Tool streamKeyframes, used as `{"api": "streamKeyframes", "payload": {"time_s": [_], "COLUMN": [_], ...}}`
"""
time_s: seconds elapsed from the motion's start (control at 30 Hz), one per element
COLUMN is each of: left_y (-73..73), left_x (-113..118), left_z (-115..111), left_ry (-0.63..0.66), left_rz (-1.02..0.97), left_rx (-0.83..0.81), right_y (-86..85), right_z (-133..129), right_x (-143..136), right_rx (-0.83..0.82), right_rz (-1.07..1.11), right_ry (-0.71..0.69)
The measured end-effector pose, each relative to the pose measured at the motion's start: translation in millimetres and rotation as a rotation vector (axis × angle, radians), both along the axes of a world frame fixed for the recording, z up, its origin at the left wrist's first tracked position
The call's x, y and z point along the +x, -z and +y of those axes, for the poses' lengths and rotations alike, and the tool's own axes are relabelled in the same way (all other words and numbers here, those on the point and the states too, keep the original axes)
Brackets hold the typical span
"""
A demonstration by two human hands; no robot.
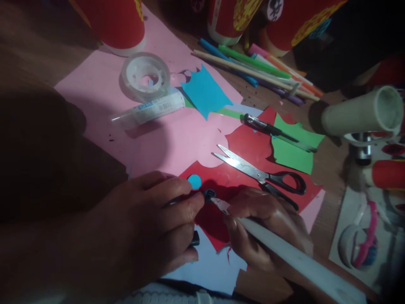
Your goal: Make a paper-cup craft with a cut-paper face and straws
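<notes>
My right hand [265,223] grips a thick white marker [294,249], its tip touching a small round disc [209,194] with dark lettering. A fingertip of my left hand [164,219] presses at that disc's left edge. Between the lower fingers of the same hand, the end of a black cap [195,239] pokes out; the rest of it is hidden. A plain blue paper circle [194,182] lies just above the fingertips on red paper [218,230]. Scissors [247,166] with black handles rest slightly spread beyond my right hand.
Pink paper [193,139] carries a tape roll [146,76], a glue stick [161,106] and a blue scrap [205,90]. A black pen [278,133] crosses a green scrap [295,145]. Farther back are several coloured pens [256,63] and a red cup [118,25]; a white cylinder [360,112] stands right.
</notes>
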State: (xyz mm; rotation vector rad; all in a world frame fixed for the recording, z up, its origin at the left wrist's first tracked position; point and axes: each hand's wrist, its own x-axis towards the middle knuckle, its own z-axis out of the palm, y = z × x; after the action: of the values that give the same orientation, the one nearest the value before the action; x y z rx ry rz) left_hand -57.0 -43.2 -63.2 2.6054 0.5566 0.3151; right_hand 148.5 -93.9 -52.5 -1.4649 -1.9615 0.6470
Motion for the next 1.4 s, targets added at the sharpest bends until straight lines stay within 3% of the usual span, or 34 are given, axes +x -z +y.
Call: {"api": "streamKeyframes", "payload": {"time_s": [0.83, 1.17, 1.4], "left_y": [-3.5, -5.3, -6.0], "left_x": [2.0, 0.6, 3.1], "left_z": [1.2, 2.8, 1.8], "left_ry": [-0.033, -0.005, -0.035], "left_rz": [0.041, 0.021, 0.019], "left_rx": [-0.022, -0.043, -0.049], "right_y": [0.3, -2.8, -4.5], "right_z": [-1.9, 5.4, 3.3], "right_x": [2.5, 3.4, 2.3], "right_rx": [0.045, -0.036, -0.041], "right_rz": [0.0, 0.29, 0.242], "right_ry": [0.017, 0.004, -0.037]}}
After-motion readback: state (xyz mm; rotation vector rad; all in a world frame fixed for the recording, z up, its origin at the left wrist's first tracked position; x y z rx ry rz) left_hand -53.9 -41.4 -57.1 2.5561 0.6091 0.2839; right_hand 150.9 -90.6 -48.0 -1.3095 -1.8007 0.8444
